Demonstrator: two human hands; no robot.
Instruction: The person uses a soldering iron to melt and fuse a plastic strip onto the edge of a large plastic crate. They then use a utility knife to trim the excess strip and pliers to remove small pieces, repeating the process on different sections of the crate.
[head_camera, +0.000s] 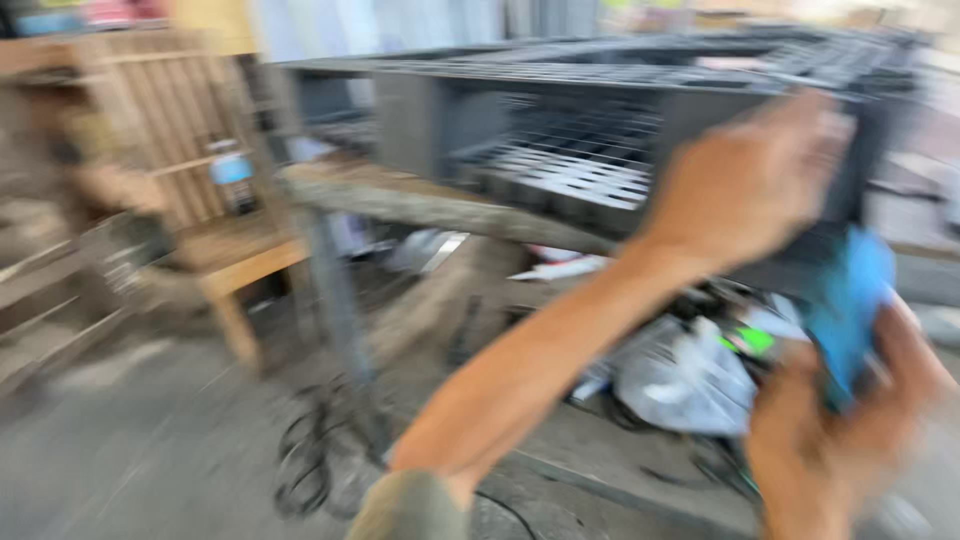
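- left hand (745, 180) up in the right half of the frame, pressed against the corner of the dark grated crate (600, 110); grip lost in blur, cannot tell clenched or loose
- right hand (850, 420) at lower right, wrapped around a blue object (848, 300), too blurred to identify
- crate across the upper centre, resting on a worn wooden beam (420, 205)
- plastic bags (690, 375) heaped underneath, wooden bench (225, 255) at left

Left hand (745, 180) on grey crate (560, 130), right hand (850, 420) around blue object (848, 305).
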